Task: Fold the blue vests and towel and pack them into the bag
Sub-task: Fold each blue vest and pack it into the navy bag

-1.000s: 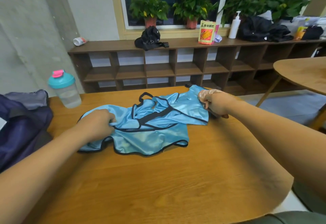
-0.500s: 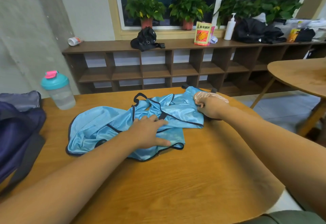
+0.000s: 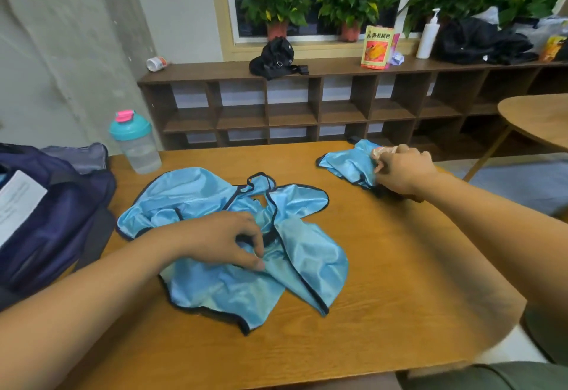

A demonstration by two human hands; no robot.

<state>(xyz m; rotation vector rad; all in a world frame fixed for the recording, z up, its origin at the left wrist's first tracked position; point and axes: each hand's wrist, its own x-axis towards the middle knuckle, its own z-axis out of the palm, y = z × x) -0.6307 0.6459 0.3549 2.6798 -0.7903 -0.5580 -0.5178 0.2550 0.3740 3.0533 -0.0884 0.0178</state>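
Half a second ago the blue cloth was one heap. Since then the right hand (image 3: 402, 171) has drawn a second vest (image 3: 347, 162) off toward 2 o'clock on the table (image 3: 399, 266). It now lies well apart from the first vest (image 3: 233, 285), which stays crumpled at the table's middle. The left hand (image 3: 221, 242) lay flat then with its fingers stretched out. It now rests on the first vest with fingers curled, thumb and fingertips pinching a fold of blue cloth beside the black trim. The right hand's fingers are closed tight round the bunched edge of the second vest, and the rest of that vest lies on the wood near the far edge. The dark blue bag (image 3: 55, 220) sits at 9 o'clock, at the table's left end. A clear bottle (image 3: 135, 143) with a teal lid stands at 11 o'clock, near the first vest but not touching it.
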